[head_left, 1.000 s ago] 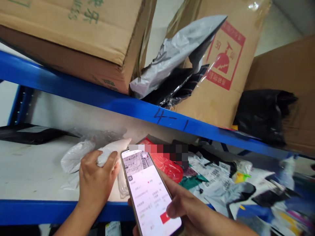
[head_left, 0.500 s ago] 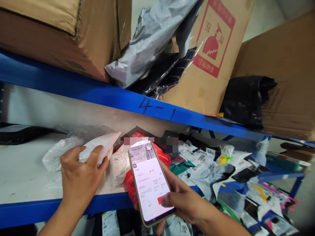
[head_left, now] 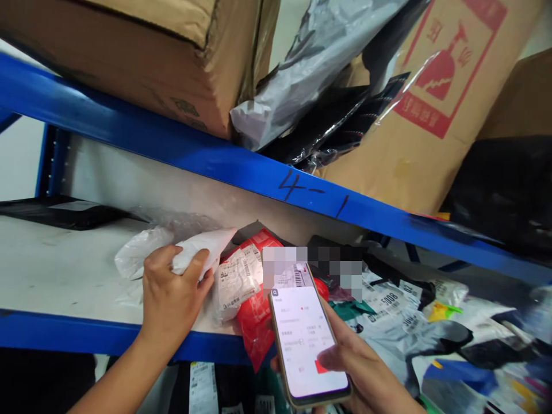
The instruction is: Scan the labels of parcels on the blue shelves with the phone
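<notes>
My left hand (head_left: 175, 287) is closed on a white plastic mailer bag (head_left: 211, 244) at the front of the middle shelf, fingers bent over its near side. In my right hand (head_left: 349, 359) is a smartphone (head_left: 304, 345), its lit screen facing me. My thumb lies on a red button low on the screen, and a parcel label with a barcode shows at the screen's top. Between my hands lie a clear-wrapped parcel with a white label (head_left: 237, 282) and a red plastic bag (head_left: 255, 328) that hangs over the shelf edge.
A blue shelf beam (head_left: 241, 167) marked "4-1" crosses above my hands. Over it sit a cardboard box (head_left: 172, 75), a grey mailer bag (head_left: 302, 75) and a carton with a red mark (head_left: 388, 167). Labelled parcels (head_left: 388, 305) pile up at the right. A flat black package (head_left: 64, 213) lies far left.
The view has swung left, so the shelf and both hands appear further right. Both hands keep their hold on the bag and the smartphone, and the thumb stays on the red button.
</notes>
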`<state>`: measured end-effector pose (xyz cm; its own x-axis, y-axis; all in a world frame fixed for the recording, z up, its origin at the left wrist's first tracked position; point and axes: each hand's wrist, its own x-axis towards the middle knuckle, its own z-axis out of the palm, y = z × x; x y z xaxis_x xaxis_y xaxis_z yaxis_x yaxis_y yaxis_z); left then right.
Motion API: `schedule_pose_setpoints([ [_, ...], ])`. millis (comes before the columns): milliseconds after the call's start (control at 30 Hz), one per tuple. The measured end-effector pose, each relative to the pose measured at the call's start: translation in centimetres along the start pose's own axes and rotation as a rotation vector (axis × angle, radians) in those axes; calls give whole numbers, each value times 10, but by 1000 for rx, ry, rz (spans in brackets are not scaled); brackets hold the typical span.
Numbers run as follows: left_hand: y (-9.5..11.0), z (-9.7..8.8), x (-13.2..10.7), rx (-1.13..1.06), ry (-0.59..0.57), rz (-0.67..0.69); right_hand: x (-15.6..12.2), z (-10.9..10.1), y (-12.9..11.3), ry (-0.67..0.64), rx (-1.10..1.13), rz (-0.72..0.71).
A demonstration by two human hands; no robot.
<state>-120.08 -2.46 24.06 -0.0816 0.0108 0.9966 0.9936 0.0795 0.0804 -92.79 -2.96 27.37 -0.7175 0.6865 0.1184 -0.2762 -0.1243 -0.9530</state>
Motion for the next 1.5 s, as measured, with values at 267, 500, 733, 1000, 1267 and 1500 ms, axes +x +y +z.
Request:
schedule_pose_setpoints([
  [267,0,1,0,-17,25,15,2,5,-1,17,-50,25],
  [500,-5,0,-3,-14,-36,11,10,15,3,-92,-91,-16],
  [733,-4,2,-3,-34,-44,0,13,22,5,-70,-153,-16],
  [1000,-4,8,-2,-34,77,35,26,50,-6,-266,-9,69],
  [1267,-4,7,-4,-49,35,6,37,59,-8,-391,16,99],
  [1500,-3,6,-2,-48,38,-5,35,58,-9,-369,-12,94],
])
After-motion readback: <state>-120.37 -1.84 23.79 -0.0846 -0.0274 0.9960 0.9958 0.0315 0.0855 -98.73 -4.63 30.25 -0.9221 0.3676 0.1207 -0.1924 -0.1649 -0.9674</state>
